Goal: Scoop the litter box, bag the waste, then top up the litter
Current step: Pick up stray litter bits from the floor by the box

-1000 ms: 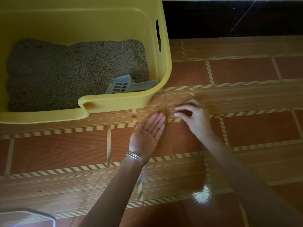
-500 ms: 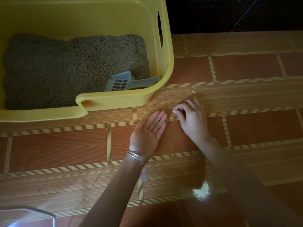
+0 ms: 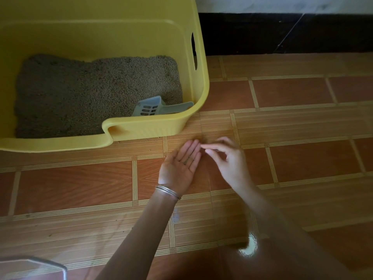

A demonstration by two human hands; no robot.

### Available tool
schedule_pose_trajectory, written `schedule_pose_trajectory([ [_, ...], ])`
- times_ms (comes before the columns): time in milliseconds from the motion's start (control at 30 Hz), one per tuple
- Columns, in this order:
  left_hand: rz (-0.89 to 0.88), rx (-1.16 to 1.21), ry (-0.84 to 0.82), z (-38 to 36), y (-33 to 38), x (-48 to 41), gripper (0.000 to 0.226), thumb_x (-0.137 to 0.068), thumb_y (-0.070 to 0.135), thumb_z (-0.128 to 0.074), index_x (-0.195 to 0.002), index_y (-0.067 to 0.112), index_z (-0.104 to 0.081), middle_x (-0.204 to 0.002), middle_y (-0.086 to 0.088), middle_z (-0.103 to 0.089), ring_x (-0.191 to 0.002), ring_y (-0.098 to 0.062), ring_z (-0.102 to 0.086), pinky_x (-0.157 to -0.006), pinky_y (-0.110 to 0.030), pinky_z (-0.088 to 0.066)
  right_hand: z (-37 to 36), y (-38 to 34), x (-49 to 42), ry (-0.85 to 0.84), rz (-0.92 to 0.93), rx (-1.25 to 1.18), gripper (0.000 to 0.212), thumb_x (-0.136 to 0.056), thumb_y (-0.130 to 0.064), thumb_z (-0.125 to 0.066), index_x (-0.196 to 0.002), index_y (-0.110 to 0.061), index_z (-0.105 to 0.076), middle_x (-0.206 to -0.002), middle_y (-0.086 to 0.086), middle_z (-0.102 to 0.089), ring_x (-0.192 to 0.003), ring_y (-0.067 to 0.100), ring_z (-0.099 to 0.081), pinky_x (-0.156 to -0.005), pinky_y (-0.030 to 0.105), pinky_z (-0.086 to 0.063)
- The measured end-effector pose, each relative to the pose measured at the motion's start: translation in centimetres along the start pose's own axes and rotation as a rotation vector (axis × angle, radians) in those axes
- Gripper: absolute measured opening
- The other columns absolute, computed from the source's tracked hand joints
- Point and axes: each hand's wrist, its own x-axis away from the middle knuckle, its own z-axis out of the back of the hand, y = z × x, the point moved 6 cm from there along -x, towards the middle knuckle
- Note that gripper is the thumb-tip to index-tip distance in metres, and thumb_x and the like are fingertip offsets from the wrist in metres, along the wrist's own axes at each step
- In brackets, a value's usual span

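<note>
Litter box: yellow plastic, high-walled, with a lowered entry cut into its near wall and a handle slot in its right wall. It stands on the floor towards the far edge, close to the skirting.
Litter: grey-brown granules covering the bottom of the box, the surface uneven.
Scoop: pale grey-blue and slotted. It lies on the litter in the near right corner of the box, its handle pointing at the right wall.
Left hand: palm up, fingers straight and together, low over the floor just in front of the box's near right corner. It grips nothing.
Grains in palm: a few dark litter granules lie loose at the base of the fingers.
Right hand: just beside the left, fingers curled, thumb and forefinger drawn together, their tips touching the left fingertips (whether a granule sits in the pinch I cannot tell; it is too small and blurred).
Bangles: thin silver ones, stacked on the left wrist.
Spilled grains: small specks scattered on the floor along the foot of the box's near wall.
Floor: glossy red-brown tiles with striped tan bands; a bright glare spot lies near the right forearm.
Skirting: black, along the far edge of the floor, with pale wall above.
Near left corner: a grey rim shows; what it belongs to is unclear.
</note>
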Motion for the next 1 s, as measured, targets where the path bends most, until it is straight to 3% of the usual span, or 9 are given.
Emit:
schedule_pose_trajectory([
  [133,0.004,0.009,0.004,0.0,-0.1,0.0,0.044,-0.099,0.025,-0.027,-0.116,-0.002,-0.058,-0.122,-0.018,-0.062,-0.116,-0.027,-0.056,-0.102,-0.036,-0.04,1.7,3.0,-0.8,0.045,-0.128,0.081,0.017,-0.077,-0.017,-0.072,-0.093,-0.017,-0.073,-0.084,-0.003,-0.061,-0.083,0.023,-0.059,-0.077,0.042,-0.049],
  [233,0.001,0.012,0.004,0.0,-0.1,0.0,0.043,-0.099,0.024,-0.028,-0.115,-0.002,-0.058,-0.121,-0.018,-0.062,-0.116,-0.027,-0.056,-0.102,-0.037,-0.041,1.7,4.3,-1.6,0.021,-0.155,0.11,0.021,-0.073,-0.02,-0.075,-0.093,-0.016,-0.072,-0.084,-0.005,-0.06,-0.083,0.024,-0.057,-0.075,0.046,-0.05],
  [500,-0.024,0.013,-0.009,0.3,0.2,0.0,0.044,-0.099,0.024,-0.026,-0.118,-0.002,-0.056,-0.122,-0.017,-0.062,-0.118,-0.025,-0.056,-0.103,-0.036,-0.039,0.4,4.0,-2.8,0.022,-0.095,0.205,0.016,-0.071,-0.031,-0.075,-0.081,-0.019,-0.073,-0.079,-0.001,-0.064,-0.078,0.021,-0.057,-0.067,0.036,-0.049],
  [800,-0.02,-0.023,-0.027,0.1,0.0,-0.1,0.045,-0.099,0.026,-0.026,-0.117,-0.001,-0.057,-0.123,-0.016,-0.061,-0.117,-0.025,-0.057,-0.104,-0.035,-0.039,-0.2,3.0,-2.0,0.057,-0.013,0.378,0.022,-0.083,-0.034,-0.057,-0.076,-0.015,-0.066,-0.073,-0.003,-0.059,-0.073,0.021,-0.053,-0.067,0.032,-0.04],
  [1000,-0.033,-0.051,0.01,0.2,0.1,-0.2,0.044,-0.1,0.026,-0.026,-0.109,0.001,-0.061,-0.11,-0.014,-0.068,-0.104,-0.022,-0.064,-0.096,-0.033,-0.047,-1.0,-1.8,-1.9,-0.045,0.087,-0.019,0.02,-0.081,-0.028,-0.061,-0.082,-0.011,-0.072,-0.079,-0.002,-0.063,-0.082,0.015,-0.051,-0.076,0.024,-0.04],
])
